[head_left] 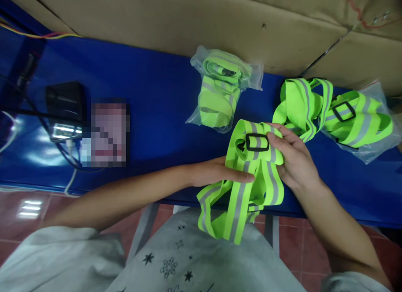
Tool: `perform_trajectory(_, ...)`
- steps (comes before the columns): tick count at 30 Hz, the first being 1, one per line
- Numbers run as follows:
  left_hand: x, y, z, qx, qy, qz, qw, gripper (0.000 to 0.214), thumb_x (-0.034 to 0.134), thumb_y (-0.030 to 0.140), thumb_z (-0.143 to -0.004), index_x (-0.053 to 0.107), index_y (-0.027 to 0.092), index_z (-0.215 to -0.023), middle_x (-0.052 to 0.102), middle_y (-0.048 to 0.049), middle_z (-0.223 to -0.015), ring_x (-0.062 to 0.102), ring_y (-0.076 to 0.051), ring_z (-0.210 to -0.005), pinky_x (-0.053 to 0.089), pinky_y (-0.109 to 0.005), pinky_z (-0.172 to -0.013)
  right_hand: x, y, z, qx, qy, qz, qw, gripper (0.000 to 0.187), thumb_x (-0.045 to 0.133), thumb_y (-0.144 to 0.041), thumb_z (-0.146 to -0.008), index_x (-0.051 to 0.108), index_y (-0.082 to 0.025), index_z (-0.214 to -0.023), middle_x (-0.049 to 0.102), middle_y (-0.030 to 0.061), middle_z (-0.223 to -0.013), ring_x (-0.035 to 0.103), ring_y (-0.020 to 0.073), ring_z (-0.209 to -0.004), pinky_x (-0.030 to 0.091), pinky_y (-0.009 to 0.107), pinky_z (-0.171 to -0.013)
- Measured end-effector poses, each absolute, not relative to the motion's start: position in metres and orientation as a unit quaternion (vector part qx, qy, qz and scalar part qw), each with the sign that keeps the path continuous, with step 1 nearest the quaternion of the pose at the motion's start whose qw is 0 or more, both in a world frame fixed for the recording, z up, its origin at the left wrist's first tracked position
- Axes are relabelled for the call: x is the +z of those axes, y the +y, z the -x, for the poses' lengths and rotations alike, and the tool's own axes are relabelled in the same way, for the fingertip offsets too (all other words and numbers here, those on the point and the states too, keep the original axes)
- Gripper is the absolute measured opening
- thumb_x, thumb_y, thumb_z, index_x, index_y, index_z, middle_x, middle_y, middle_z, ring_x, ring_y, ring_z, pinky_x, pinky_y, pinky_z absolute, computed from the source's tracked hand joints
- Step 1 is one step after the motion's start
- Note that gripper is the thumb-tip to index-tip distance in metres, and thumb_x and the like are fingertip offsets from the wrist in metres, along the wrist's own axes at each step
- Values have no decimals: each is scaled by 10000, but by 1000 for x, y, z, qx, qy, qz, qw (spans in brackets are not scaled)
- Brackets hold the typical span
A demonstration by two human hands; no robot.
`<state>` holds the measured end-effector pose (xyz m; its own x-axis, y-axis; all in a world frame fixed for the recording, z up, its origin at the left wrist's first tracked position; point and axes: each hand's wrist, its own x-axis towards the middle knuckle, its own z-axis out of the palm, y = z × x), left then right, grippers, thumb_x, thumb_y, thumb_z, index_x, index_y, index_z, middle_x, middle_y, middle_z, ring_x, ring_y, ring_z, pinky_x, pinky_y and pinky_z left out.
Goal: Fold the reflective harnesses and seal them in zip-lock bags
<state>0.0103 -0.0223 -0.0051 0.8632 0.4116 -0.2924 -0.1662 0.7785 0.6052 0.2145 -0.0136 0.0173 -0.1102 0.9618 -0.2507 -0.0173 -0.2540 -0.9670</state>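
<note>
A neon-green reflective strap vest with grey stripes and a black buckle hangs over the front edge of the blue table. My left hand grips its folded bands from the left. My right hand pinches the top beside the buckle, fingers closed on the fabric. Loose ends dangle down toward my lap.
A bagged green vest lies behind the hands. Another loose vest and a bagged one sit at the right. A black device with cables is at the left. Cardboard lines the table's far edge.
</note>
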Motion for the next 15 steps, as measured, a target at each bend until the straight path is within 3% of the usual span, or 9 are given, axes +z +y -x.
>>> perform_trajectory(6,2,-24,-19,152,200,-383,889,453,829,367,-810,723,206,-1220,740,-85,-1273,682,-266,-1214,512,-440,-1103,20,-33,-202,375,-594,579,413,208,569,-413,-1010,597,-308,-1187,705,18,-955,716,207,-845,602,357,-683)
perform_trajectory(10,6,-29,-25,141,242,-400,873,436,851,342,-789,728,212,-1186,739,-72,-1274,660,-269,-1260,484,-469,-1143,24,-41,-196,224,-665,568,431,218,610,-372,-989,610,-283,-1188,661,54,-1062,662,224,-967,577,399,-826)
perform_trajectory(13,7,-37,-31,177,274,-360,874,504,898,358,-729,726,227,-1185,731,-69,-1299,647,-280,-1284,475,-484,-1151,24,-40,-193,197,-675,553,446,219,595,-350,-995,598,-271,-1199,642,69,-1132,648,229,-1032,566,420,-912)
perform_trajectory(15,6,-41,-33,210,330,-306,868,478,921,361,-688,743,213,-1107,758,-68,-1225,681,-277,-1217,503,-470,-1115,23,-34,-195,246,-672,545,436,237,611,-365,-988,591,-272,-1205,639,65,-1134,650,218,-1020,572,402,-910)
